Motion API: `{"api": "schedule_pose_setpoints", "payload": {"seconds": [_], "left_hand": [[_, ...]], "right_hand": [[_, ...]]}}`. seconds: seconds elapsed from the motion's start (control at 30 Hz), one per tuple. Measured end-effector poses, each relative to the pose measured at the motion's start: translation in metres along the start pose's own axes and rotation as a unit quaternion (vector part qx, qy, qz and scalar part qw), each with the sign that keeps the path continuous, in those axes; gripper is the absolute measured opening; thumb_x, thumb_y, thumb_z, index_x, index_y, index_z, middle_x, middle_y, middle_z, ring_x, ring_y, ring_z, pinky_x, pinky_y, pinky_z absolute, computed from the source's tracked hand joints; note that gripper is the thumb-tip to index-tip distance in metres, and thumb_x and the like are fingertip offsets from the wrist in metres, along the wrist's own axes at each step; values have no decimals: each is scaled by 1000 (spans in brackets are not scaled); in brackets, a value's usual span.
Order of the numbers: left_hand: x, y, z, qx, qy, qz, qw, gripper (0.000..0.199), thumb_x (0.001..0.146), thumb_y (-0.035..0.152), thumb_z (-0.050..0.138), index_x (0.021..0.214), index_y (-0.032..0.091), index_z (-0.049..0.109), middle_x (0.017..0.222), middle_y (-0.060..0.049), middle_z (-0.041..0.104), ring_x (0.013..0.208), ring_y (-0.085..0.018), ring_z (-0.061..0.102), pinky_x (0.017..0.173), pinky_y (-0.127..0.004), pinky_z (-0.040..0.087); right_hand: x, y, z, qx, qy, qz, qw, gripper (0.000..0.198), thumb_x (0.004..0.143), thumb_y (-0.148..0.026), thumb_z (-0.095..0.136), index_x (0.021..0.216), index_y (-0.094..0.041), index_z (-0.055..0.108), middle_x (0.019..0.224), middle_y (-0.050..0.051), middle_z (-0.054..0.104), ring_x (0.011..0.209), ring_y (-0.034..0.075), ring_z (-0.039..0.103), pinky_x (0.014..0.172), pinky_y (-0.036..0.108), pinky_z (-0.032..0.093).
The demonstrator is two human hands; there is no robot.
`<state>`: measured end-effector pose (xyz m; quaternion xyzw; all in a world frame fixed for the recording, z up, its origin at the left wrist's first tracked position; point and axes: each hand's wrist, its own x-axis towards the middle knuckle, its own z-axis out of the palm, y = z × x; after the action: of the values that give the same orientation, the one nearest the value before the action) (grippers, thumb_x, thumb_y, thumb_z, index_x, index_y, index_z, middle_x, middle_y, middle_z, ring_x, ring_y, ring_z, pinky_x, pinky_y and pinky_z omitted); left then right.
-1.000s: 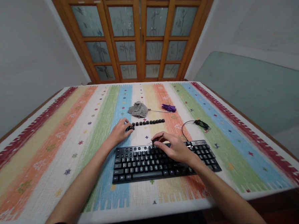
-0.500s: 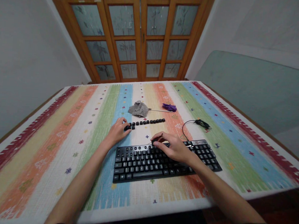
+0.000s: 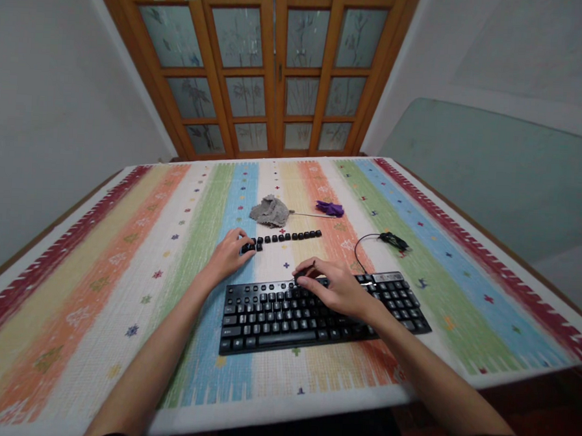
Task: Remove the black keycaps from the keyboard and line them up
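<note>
A black computer keyboard (image 3: 275, 339) lies at a slight slant in front of me. Over its upper middle, my right hand (image 3: 333, 286) is closed, thumb and fingers pinching a small black object (image 3: 300, 274) whose kind I cannot make out. Beyond the keyboard, several loose black keycaps (image 3: 288, 238) form a row. At the row's left end, my left hand (image 3: 229, 256) is closed, thumb and fingertips around a keycap (image 3: 246, 247) there. Part of the keyboard's top rows is hidden under my right hand.
Behind the row sits a crumpled grey cloth (image 3: 270, 212). A thin rod (image 3: 313, 215) reaches from it toward a purple cloth (image 3: 329, 209). The keyboard's bundled cable (image 3: 393, 241) rests at the right. A striped tablecloth (image 3: 165, 289) covers the table; wooden glazed doors (image 3: 277, 80) stand behind.
Both hands have stayed nearly still. My right hand has shifted very slightly; the keyboard, keycaps and cloths lie as before.
</note>
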<state>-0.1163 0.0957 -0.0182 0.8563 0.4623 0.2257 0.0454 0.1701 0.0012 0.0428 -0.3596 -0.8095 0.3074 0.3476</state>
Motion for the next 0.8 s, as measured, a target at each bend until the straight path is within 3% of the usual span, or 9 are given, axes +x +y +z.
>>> {"api": "schedule_pose_setpoints", "payload": {"seconds": [0.4, 0.6, 0.8], "left_hand": [[-11, 14, -19, -2, 16, 15, 1000, 19, 91, 30, 55, 101, 18, 65, 102, -8, 55, 101, -24, 56, 91, -39, 48], [-35, 35, -31, -86, -36, 34, 995, 20, 94, 32, 52, 101, 19, 65, 100, -7, 60, 96, -22, 58, 87, -38, 49], [-53, 48, -28, -135, -65, 32, 988, 18, 95, 33, 52, 96, 21, 66, 93, -5, 64, 94, -21, 57, 86, -37, 48]], "right_hand": [[1, 1, 19, 23, -22, -6, 999, 13, 94, -26, 58, 100, -17, 63, 89, 6, 73, 78, 16, 69, 74, 27, 54], [4, 1, 31, 39, -17, -3, 999, 11, 93, -27, 60, 98, -17, 64, 88, 5, 74, 77, 15, 70, 73, 27, 54], [6, -2, 35, 57, 7, 2, 998, 14, 93, -28, 59, 101, -18, 64, 90, 6, 74, 77, 16, 70, 72, 27, 55]]}}
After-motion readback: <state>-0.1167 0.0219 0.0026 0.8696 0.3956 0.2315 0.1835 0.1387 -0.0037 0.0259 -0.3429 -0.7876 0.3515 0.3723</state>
